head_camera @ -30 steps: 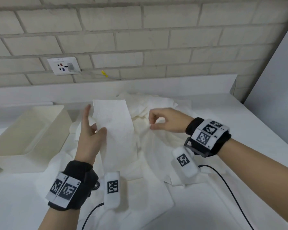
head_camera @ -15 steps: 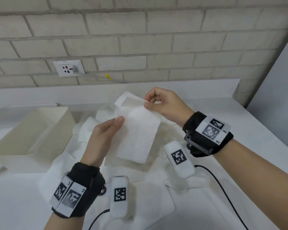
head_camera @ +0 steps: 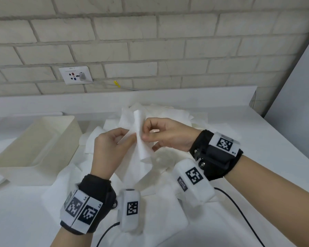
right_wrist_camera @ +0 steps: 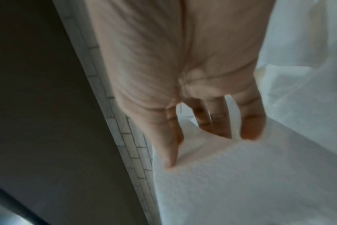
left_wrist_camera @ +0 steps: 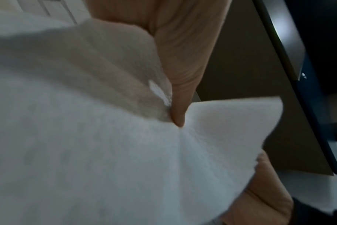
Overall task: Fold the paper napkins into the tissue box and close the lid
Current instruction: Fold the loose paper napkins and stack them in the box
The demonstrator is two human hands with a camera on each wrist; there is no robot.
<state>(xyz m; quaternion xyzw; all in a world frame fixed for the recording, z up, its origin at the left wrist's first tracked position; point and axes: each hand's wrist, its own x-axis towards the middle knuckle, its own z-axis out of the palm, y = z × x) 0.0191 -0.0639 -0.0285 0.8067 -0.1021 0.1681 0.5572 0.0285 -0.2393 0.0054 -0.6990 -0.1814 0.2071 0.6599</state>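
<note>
A white paper napkin [head_camera: 141,148] hangs folded in the air between both hands above the counter. My left hand [head_camera: 112,145] pinches its left side and my right hand [head_camera: 161,134] pinches the same fold from the right, fingertips nearly meeting. In the left wrist view the napkin [left_wrist_camera: 125,152] fills the frame with a thumb pressed into it. The right wrist view shows fingers [right_wrist_camera: 252,126] curled over the napkin [right_wrist_camera: 240,182]. The cream tissue box [head_camera: 34,150] stands open to the left. Its lid is not in view.
Several loose white napkins [head_camera: 168,118] lie heaped on the white counter [head_camera: 257,148] behind and under my hands. A brick wall with a socket [head_camera: 76,75] runs along the back. A black cable [head_camera: 239,211] trails off my right wrist.
The napkin was spread flat against my left palm, then my right hand lifted its top edge; now both hands have come together and the napkin is folded narrow between them.
</note>
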